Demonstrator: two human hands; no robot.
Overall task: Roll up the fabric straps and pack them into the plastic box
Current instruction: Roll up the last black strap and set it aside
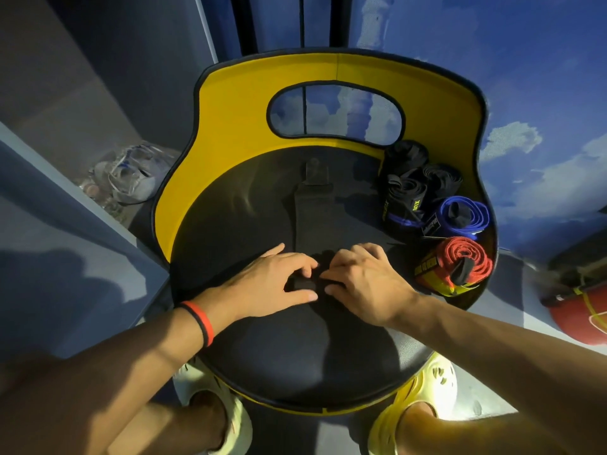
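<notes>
A long black fabric strap (312, 211) lies flat along the middle of a black round seat (295, 353), running away from me. Its near end is rolled into a small tight coil (303, 284). My left hand (272, 284) and my right hand (368, 280) both pinch that coil, fingertips meeting over it. Rolled straps sit at the seat's right edge: a red one (460, 264), a blue one (463, 215) and several black ones (414, 182). No plastic box can be made out.
The seat has a curved yellow backrest (236, 110) with an oval cut-out. A crumpled clear plastic bag (131, 178) lies on the floor to the left. A red object (581, 316) sits at the right edge. My feet in pale yellow clogs (423, 399) stand under the seat.
</notes>
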